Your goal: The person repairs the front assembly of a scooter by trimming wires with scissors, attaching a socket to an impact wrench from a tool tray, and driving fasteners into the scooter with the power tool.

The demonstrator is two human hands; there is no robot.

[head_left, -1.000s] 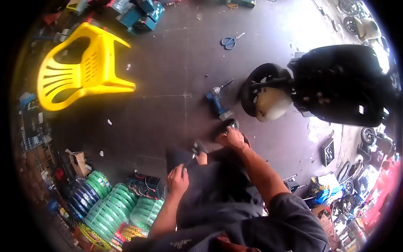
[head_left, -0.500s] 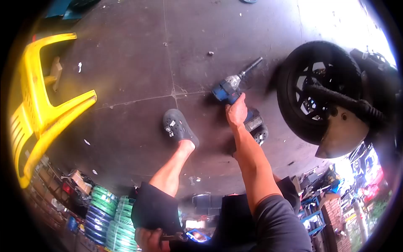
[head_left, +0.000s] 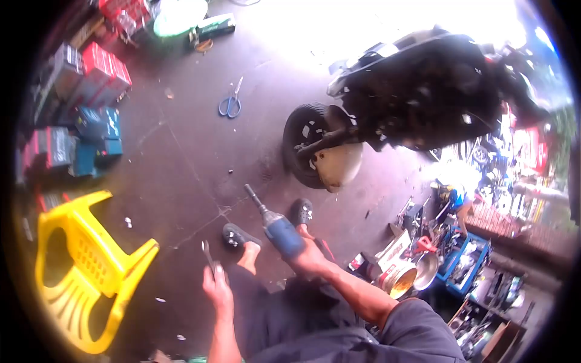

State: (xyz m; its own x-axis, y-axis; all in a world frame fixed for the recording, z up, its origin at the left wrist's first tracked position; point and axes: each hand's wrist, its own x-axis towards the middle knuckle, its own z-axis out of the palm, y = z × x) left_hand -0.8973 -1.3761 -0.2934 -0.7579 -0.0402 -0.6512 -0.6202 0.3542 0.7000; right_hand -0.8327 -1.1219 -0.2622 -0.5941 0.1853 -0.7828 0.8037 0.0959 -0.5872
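Observation:
My right hand is closed around the grip of a blue cordless impact wrench. The tool is raised off the floor, its long socket slanting forward and to the left. In my left hand is a slim metal wrench with a forked-looking end, pointing away from me. The hand's fingers are wrapped round its lower part. Ahead of the impact wrench stands the black wheel of a motorbike, with a pale fender beside it.
A yellow plastic chair lies tipped over at left. Blue-handled scissors lie on the floor ahead. Red boxes and teal boxes line the far left. Tools, a round tin and a blue rack crowd the right.
My right hand has lifted the impact wrench from near the floor towards me. My left hand, with the wrench, has come forward from my lap. The view has swung, showing more of the motorbike.

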